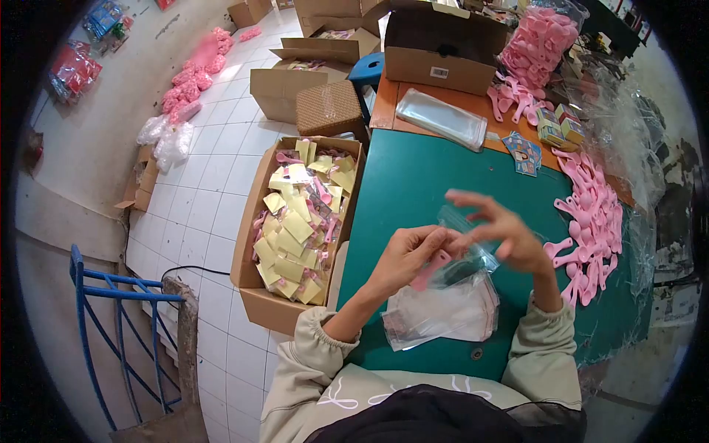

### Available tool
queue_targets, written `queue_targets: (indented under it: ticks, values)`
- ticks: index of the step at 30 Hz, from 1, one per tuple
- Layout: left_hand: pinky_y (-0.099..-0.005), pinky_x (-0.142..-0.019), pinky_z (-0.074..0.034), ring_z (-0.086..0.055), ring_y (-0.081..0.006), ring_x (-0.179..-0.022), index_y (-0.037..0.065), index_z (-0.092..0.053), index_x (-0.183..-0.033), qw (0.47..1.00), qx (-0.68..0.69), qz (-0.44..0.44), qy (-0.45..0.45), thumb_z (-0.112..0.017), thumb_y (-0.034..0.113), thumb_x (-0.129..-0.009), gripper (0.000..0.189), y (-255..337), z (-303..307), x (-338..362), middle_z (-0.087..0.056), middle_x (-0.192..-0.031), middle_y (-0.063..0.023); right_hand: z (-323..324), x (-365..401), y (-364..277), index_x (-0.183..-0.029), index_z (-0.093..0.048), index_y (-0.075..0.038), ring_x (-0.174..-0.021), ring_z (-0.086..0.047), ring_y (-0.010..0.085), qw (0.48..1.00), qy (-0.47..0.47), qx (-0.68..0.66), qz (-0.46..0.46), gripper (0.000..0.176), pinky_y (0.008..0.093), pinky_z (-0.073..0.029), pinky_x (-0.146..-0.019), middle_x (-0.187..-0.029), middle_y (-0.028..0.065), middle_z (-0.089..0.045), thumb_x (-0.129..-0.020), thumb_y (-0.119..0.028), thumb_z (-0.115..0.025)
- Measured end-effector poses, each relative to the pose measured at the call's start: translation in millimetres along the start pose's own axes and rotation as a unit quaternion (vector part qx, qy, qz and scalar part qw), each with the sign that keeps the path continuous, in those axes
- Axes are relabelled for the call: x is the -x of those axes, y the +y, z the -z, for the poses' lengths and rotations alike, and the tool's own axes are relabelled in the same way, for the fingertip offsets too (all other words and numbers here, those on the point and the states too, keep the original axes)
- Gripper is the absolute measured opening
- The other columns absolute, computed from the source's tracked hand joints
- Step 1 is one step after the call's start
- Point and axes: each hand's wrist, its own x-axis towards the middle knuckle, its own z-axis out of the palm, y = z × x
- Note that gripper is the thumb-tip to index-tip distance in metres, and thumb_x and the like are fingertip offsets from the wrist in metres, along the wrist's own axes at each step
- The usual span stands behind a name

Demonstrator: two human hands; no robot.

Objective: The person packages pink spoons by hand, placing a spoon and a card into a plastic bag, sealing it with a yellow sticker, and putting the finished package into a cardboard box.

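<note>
My left hand [406, 258] is closed in a pinch on a pink spoon [430, 272], part of which shows below the fingers. A clear plastic bag [484, 257] hangs just beside it, between my two hands. My right hand [506, 232] is raised over the table with its fingers spread and a little blurred. Whether it touches the bag is hard to make out. Under both hands lies a stack of clear plastic bags [450, 314] on the green table top [413, 173].
To the left stands an open carton [251, 306] full of packed spoons with yellow cards. Loose pink spoons [587, 214] are heaped on the right. At the back are a pack of clear sleeves [442, 118], small card boxes [560, 127] and a brown box [439, 68].
</note>
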Motion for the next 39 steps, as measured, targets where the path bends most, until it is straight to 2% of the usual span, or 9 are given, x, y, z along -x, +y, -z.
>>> queue_targets:
  ticks: [2,6,9,10,17,23,29,33,39]
  values:
    - [-0.0236,-0.069,-0.050,-0.062,-0.0134,-0.082,-0.004,-0.061,-0.106,0.999,0.040,0.000,0.031,-0.044,0.025,-0.098,0.035,4.9,2.1,3.1,-0.067,-0.093,-0.0121,40.3,-2.8,33.0,-0.099,-0.063,0.001,-0.109,-0.050,0.0312,0.987,0.104,-0.125,-0.018,0.061,0.0389,-0.038,-0.094,-0.125,0.0179,-0.050,-0.087,-0.057,-0.047]
    - [-0.0239,-0.070,-0.050,-0.063,-0.0150,-0.084,-0.003,-0.062,-0.106,0.994,0.090,0.030,0.048,-0.044,0.026,-0.097,0.035,18.1,7.2,12.9,-0.067,-0.096,-0.0145,124.1,25.1,144.7,-0.105,-0.060,0.001,-0.104,-0.055,0.0299,0.776,0.304,0.436,-0.340,0.045,0.0367,-0.041,-0.090,-0.107,0.0180,-0.059,-0.079,-0.035,-0.066]
    - [-0.0239,-0.071,-0.050,-0.063,-0.0153,-0.084,-0.003,-0.062,-0.106,0.996,0.080,-0.002,0.045,-0.045,0.025,-0.097,0.034,11.8,10.9,14.1,-0.067,-0.095,-0.0142,134.1,50.3,206.0,-0.105,-0.060,0.000,-0.099,-0.058,0.0304,0.714,0.352,0.506,-0.333,0.045,0.0381,-0.043,-0.087,-0.102,0.0168,-0.061,-0.070,-0.026,-0.072]
    - [-0.0241,-0.071,-0.051,-0.063,-0.0153,-0.084,-0.003,-0.062,-0.106,0.996,0.072,-0.003,0.046,-0.045,0.024,-0.097,0.034,12.2,11.7,13.9,-0.067,-0.095,-0.0142,128.6,38.5,171.5,-0.107,-0.058,0.000,-0.097,-0.059,0.0323,0.802,0.368,0.306,-0.358,0.048,0.0377,-0.044,-0.087,-0.103,0.0173,-0.061,-0.065,-0.019,-0.072]
    - [-0.0226,-0.071,-0.051,-0.063,-0.0150,-0.087,-0.004,-0.061,-0.106,0.997,0.069,0.007,0.038,-0.046,0.023,-0.097,0.032,15.1,13.7,19.1,-0.066,-0.095,-0.0137,134.6,58.1,162.4,-0.110,-0.056,-0.004,-0.101,-0.057,0.0337,0.766,0.396,0.427,-0.273,0.042,0.0381,-0.043,-0.088,-0.104,0.0176,-0.061,-0.069,-0.002,-0.063]
    - [-0.0257,-0.076,-0.051,-0.064,-0.0176,-0.090,-0.004,-0.060,-0.106,0.999,0.017,0.045,0.003,-0.044,0.024,-0.097,0.034,22.7,9.5,21.3,-0.066,-0.099,-0.0147,50.9,14.8,-26.5,-0.102,-0.056,-0.002,-0.079,-0.058,0.0070,0.946,0.222,0.030,-0.235,0.021,0.0217,-0.046,-0.062,-0.090,0.0007,-0.059,-0.082,-0.004,-0.061]
    - [-0.0244,-0.073,-0.049,-0.062,-0.0118,-0.082,-0.003,-0.063,-0.097,0.998,-0.066,0.022,-0.011,-0.048,0.023,-0.096,0.030,19.9,5.5,25.6,-0.066,-0.093,-0.0094,12.3,10.3,-87.5,-0.093,-0.060,-0.004,-0.061,-0.058,0.0145,0.963,0.014,0.209,-0.172,0.012,0.0261,-0.044,-0.056,-0.072,0.0087,-0.061,-0.081,-0.004,-0.062]
    - [-0.0232,-0.067,-0.048,-0.057,-0.0064,-0.074,-0.003,-0.064,-0.098,0.992,-0.126,0.029,-0.002,-0.051,0.021,-0.094,0.027,27.4,-0.2,33.8,-0.065,-0.082,-0.0037,4.5,15.2,-85.5,-0.096,-0.058,-0.005,-0.067,-0.060,0.0321,0.953,-0.045,0.270,-0.128,0.017,0.0369,-0.046,-0.058,-0.076,0.0148,-0.061,-0.079,-0.007,-0.061]
    - [-0.0226,-0.063,-0.048,-0.058,-0.0059,-0.072,0.000,-0.060,-0.113,0.979,-0.190,0.041,-0.057,-0.055,0.018,-0.092,0.028,29.2,-12.9,40.2,-0.067,-0.081,-0.0058,-15.1,12.0,-87.4,-0.091,-0.054,-0.004,-0.067,-0.059,0.0348,0.949,-0.077,0.264,-0.152,0.020,0.0383,-0.045,-0.057,-0.073,0.0149,-0.060,-0.076,-0.010,-0.066]
